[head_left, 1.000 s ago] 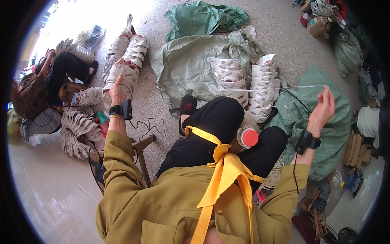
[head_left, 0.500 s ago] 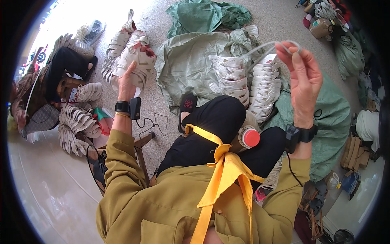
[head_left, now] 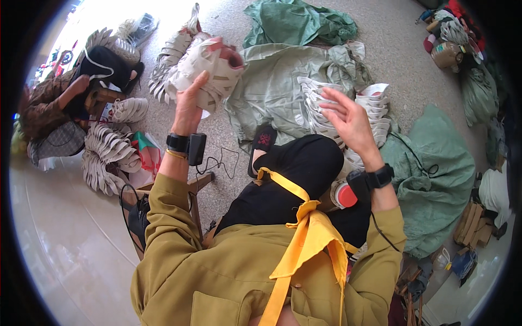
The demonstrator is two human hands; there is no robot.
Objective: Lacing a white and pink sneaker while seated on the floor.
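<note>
My left hand (head_left: 189, 108) grips a bundle of white strappy shoe uppers (head_left: 209, 68) with reddish lining, thumb on top, lifted off the floor. Behind it, more nested white uppers (head_left: 173, 51) trail back toward the bright far left. My right hand (head_left: 348, 120) is open, fingers stretched out to the left, over two stacks beyond my knees. Of these, the left stack (head_left: 312, 103) lies partly behind its fingertips and the right stack (head_left: 376, 100) stands beyond the wrist. No cord shows in its fingers.
A grey-green sheet (head_left: 266, 70) and green sacks (head_left: 429, 179) cover parts of the floor. A red-capped bottle (head_left: 345, 195) stands by my legs. At left, another person's hand (head_left: 76, 88) is near a white cord (head_left: 103, 68), with stacked uppers (head_left: 106, 149) below.
My right hand has come down and left from its raised spot, and the pale cord it pinched no longer shows in it. The left hand's bundle has shifted slightly right and tilted.
</note>
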